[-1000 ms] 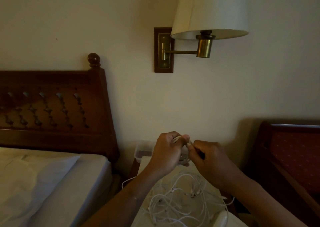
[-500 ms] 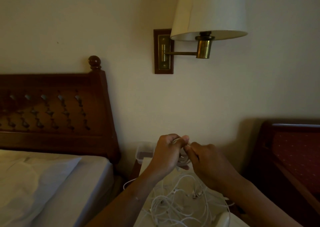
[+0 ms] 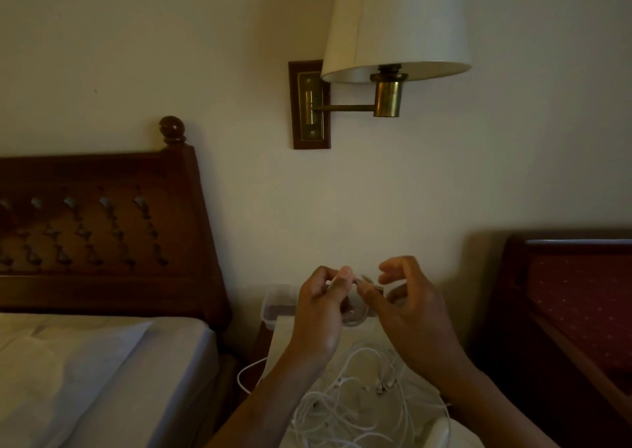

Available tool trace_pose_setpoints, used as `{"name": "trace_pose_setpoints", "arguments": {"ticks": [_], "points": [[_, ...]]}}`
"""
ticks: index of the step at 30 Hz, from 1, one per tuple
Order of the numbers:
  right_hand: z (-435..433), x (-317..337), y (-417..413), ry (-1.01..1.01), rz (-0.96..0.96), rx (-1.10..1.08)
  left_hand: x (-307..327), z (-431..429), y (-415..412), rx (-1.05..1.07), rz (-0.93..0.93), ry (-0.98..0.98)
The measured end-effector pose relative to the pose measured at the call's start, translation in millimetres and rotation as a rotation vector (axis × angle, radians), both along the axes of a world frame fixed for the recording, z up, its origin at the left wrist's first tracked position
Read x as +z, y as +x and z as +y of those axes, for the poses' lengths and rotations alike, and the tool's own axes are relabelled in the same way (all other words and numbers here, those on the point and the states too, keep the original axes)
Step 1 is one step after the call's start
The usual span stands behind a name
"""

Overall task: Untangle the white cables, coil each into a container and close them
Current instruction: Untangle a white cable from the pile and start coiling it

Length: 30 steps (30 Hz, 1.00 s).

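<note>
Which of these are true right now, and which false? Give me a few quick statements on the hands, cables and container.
1. The left hand pinches a white cable. True.
2. The cables are already coiled in the clear container. False: a tangle of white cables lies loose on the table.
3. The container stands behind the hands, near the wall. True.
4. Both hands rest flat on the table. False: the left and the right hand are raised above the tangle.

I see cables point(image 3: 352, 399) on desk point(image 3: 287, 338) btw bed point(image 3: 102, 362) (L) & chair point(image 3: 581, 310) (R); container point(image 3: 277, 302) behind them, lamp point(image 3: 393, 26) above.
</note>
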State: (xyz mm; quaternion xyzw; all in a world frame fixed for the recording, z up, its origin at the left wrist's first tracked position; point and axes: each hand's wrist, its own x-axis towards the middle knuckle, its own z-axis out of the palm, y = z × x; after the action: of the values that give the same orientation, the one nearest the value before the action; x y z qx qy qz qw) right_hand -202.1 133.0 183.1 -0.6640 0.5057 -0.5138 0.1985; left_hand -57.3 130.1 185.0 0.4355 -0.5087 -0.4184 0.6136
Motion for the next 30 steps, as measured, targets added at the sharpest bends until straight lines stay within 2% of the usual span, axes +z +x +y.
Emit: {"name": "trace_pose_setpoints", "arguments": {"ticks": [3, 7, 12, 18, 20, 23, 26, 30], "points": [[-3, -4, 0, 0.071, -0.208, 0.171, 3, 7, 1, -0.088, 0.153, 0.030], [-2, -9, 1, -0.010, -0.210, 0.135, 3, 12, 10, -0.221, 0.224, 0.093], [-3, -5, 0, -0.066, -0.180, 0.170, 2, 11, 28, -0.292, 0.001, 0.111], [-5, 3, 2, -0.140, 0.057, 0.246, 21, 0, 46, -0.359, -0.517, 0.015], [-6, 6, 2, -0.184, 0.102, 0.269, 30, -3, 48, -0.376, -0.618, -0.020], [-10, 11, -2, -0.160, 0.012, 0.294, 39, -7, 52, -0.412, -0.650, -0.031], [-10, 12, -7, -0.017, -0.142, 0.308, 35, -9, 54, -0.434, -0.616, -0.037], [-9, 6, -9, 0.067, -0.196, 0.309, 15, -8, 49, -0.357, -0.575, -0.083]]}}
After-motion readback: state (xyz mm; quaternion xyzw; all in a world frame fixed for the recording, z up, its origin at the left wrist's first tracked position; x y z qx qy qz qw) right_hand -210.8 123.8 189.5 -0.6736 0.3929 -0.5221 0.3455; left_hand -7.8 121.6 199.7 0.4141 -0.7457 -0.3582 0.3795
